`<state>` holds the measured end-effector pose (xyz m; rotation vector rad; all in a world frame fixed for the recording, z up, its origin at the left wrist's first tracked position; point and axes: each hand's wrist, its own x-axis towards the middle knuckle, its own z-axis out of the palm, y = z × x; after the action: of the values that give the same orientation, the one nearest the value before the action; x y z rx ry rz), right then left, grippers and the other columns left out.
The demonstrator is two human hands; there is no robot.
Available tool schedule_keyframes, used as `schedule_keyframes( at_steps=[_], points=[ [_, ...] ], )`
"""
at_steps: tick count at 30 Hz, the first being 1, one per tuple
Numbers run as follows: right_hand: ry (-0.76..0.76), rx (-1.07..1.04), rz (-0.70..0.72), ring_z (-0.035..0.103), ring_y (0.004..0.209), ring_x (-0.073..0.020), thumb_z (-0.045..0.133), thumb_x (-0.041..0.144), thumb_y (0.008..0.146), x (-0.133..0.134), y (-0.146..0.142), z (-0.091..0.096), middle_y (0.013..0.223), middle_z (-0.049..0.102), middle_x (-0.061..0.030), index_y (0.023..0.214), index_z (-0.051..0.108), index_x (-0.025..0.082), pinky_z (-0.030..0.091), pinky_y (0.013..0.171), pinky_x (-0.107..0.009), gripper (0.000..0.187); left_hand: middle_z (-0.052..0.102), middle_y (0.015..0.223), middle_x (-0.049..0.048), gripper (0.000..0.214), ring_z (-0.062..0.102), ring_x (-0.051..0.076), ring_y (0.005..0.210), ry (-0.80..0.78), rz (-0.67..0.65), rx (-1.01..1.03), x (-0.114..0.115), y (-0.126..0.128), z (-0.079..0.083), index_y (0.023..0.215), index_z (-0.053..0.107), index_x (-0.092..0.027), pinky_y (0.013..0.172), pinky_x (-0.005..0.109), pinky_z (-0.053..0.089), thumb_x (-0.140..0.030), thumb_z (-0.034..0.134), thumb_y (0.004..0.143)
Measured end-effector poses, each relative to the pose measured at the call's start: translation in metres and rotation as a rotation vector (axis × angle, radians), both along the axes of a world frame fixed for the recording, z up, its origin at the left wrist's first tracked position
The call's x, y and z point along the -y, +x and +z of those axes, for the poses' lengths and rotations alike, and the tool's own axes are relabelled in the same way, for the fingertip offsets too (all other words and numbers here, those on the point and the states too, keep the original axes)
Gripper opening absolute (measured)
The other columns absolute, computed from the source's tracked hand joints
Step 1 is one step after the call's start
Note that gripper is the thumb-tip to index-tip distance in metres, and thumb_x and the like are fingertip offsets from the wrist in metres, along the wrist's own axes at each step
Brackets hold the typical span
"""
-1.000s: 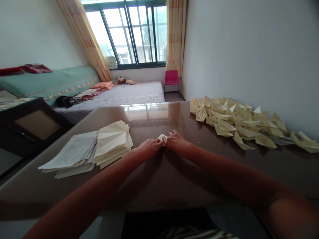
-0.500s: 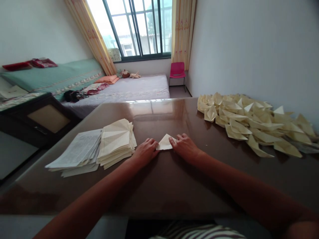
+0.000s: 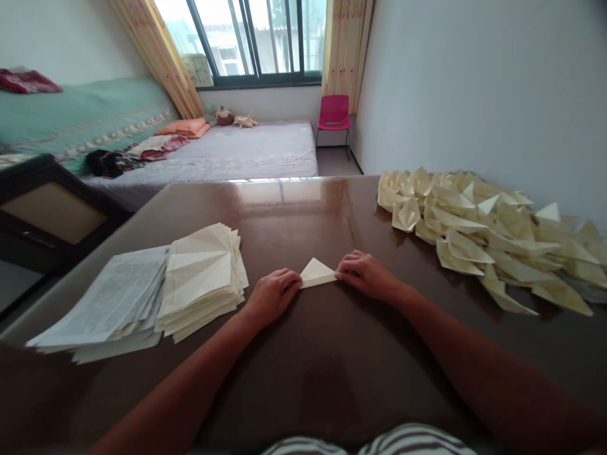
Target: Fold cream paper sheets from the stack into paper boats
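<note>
A small cream sheet of paper (image 3: 317,273), folded to a triangle with a band along its near edge, lies on the brown tabletop (image 3: 303,354). My left hand (image 3: 272,292) pinches its left corner between thumb and fingers. At the opposite corner, my right hand (image 3: 365,275) has its fingertips closed on the paper. Left of my left hand stands a stack of cream paper (image 3: 202,278) with crease lines on top. Beside that stack lies a pile of printed sheets (image 3: 107,303).
Many folded paper boats (image 3: 478,234) are heaped on the table's right side near the wall. Beyond the far edge are a bed (image 3: 270,148) and a pink chair (image 3: 334,114). A dark cabinet (image 3: 57,215) stands at the left.
My right hand has slid outward from the paper's face to its right corner. The near edge now shows a folded band. The camera view has tilted down slightly.
</note>
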<state>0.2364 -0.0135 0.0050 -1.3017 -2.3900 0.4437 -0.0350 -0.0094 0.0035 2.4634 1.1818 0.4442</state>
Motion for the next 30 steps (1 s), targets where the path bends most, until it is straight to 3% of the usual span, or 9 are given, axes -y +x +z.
schedule_keyframes(
  at_steps=[4,7,9,16,21,25,30],
  points=[
    [-0.029,-0.055,-0.034,0.055,0.085,-0.0163,0.053,0.037,0.091,-0.003,-0.001,-0.006,0.084,0.068,-0.0028,0.081,0.068,0.022,0.041,0.076,-0.027,0.023,0.055,0.086,-0.0011,0.014,0.054,0.013,0.073,-0.079,0.049,0.018,-0.008,-0.003,0.0,0.091,0.055,-0.022,0.068,0.026,0.042,-0.035,0.054,0.089],
    [-0.068,-0.085,-0.01,0.056,0.084,-0.0165,0.054,0.037,0.091,-0.004,0.0,-0.006,0.085,0.068,-0.003,0.081,0.068,0.023,0.042,0.076,-0.028,0.023,0.049,0.087,-0.0022,0.037,0.051,0.012,0.066,-0.086,0.157,0.043,-0.006,-0.01,-0.001,0.097,0.049,-0.02,0.063,0.026,0.043,-0.038,0.071,0.074],
    [-0.074,-0.089,-0.002,0.056,0.084,-0.0168,0.053,0.037,0.091,-0.005,0.001,-0.006,0.086,0.068,-0.0031,0.081,0.068,0.023,0.042,0.076,-0.028,0.023,0.049,0.087,-0.0022,0.04,0.051,0.012,0.066,-0.082,0.214,0.036,-0.003,-0.013,-0.001,0.097,0.049,-0.02,0.062,0.026,0.043,-0.038,0.073,0.071],
    [-0.051,-0.072,0.016,0.055,0.084,-0.0173,0.053,0.037,0.091,-0.005,0.002,-0.008,0.086,0.068,-0.0038,0.081,0.067,0.022,0.042,0.077,-0.029,0.023,0.06,0.09,-0.0019,0.016,0.057,0.012,0.072,-0.04,0.142,0.01,0.003,-0.012,-0.005,0.09,0.061,-0.023,0.067,0.024,0.043,-0.038,0.065,0.082],
    [-0.065,-0.043,-0.001,0.055,0.084,-0.0172,0.051,0.037,0.092,-0.002,0.0,-0.005,0.089,0.068,-0.0037,0.081,0.067,0.022,0.041,0.078,-0.029,0.024,0.063,0.095,0.0001,0.02,0.059,0.014,0.087,0.038,0.063,0.022,0.005,-0.012,-0.008,0.089,0.066,-0.025,0.076,0.024,0.043,-0.039,0.052,0.092],
    [-0.069,0.013,-0.12,0.054,0.09,-0.0184,0.051,0.037,0.092,0.002,-0.008,-0.003,0.093,0.068,-0.0039,0.084,0.066,0.022,0.039,0.079,-0.03,0.023,0.062,0.09,0.0005,0.033,0.059,0.014,0.086,-0.019,0.135,-0.037,0.004,-0.008,-0.001,0.084,0.066,-0.023,0.074,0.024,0.043,-0.041,0.041,0.096],
    [-0.057,0.09,-0.222,0.053,0.095,-0.0195,0.049,0.036,0.092,0.006,-0.016,-0.005,0.099,0.066,-0.0044,0.084,0.064,0.021,0.036,0.079,-0.032,0.022,0.063,0.09,0.001,0.034,0.06,0.015,0.082,0.003,0.231,-0.199,0.0,0.002,0.002,0.084,0.062,-0.022,0.067,0.025,0.04,-0.042,0.037,0.097]
  ],
)
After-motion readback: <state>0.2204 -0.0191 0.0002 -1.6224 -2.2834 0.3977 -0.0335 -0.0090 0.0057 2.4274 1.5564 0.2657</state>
